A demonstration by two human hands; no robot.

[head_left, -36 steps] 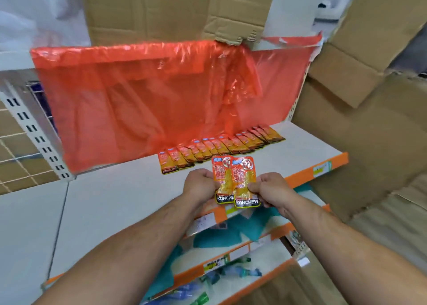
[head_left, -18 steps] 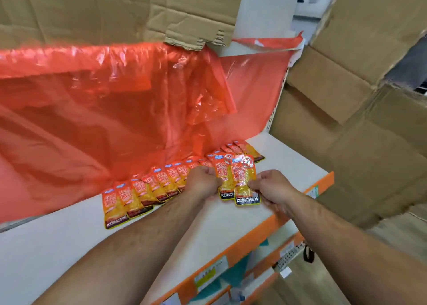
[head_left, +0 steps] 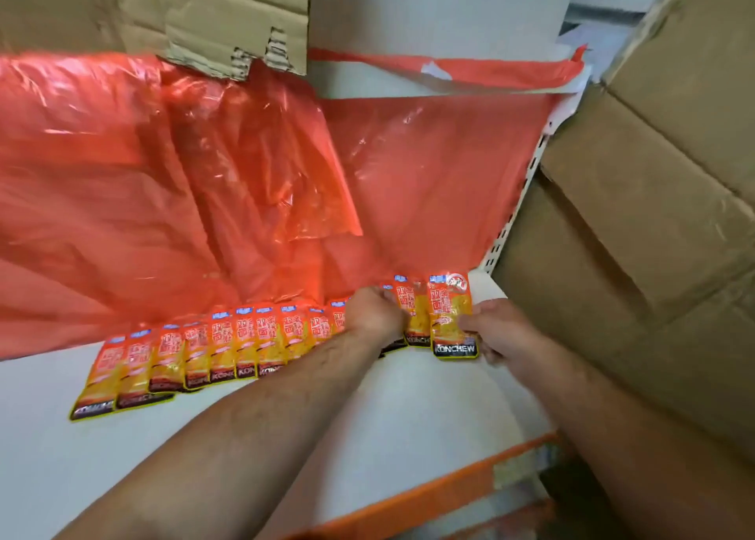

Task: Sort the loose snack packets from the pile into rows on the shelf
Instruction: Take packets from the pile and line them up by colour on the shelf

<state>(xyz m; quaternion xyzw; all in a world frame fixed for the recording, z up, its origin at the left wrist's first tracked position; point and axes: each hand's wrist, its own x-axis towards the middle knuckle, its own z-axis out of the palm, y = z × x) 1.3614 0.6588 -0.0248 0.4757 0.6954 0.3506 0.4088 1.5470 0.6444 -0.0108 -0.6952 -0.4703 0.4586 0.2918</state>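
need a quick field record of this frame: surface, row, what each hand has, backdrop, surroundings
surface: white shelf board with orange front edge
row: orange-yellow foil snack packets, overlapping, running left to right along the back of the shelf
left hand: fingers on a packet at the right end of the row
right hand: pinches the orange KONCHEW packet at its right edge, packet at the row's right end
backdrop: translucent red plastic sheet behind the row
surroundings: brown cardboard boxes at right, torn cardboard above
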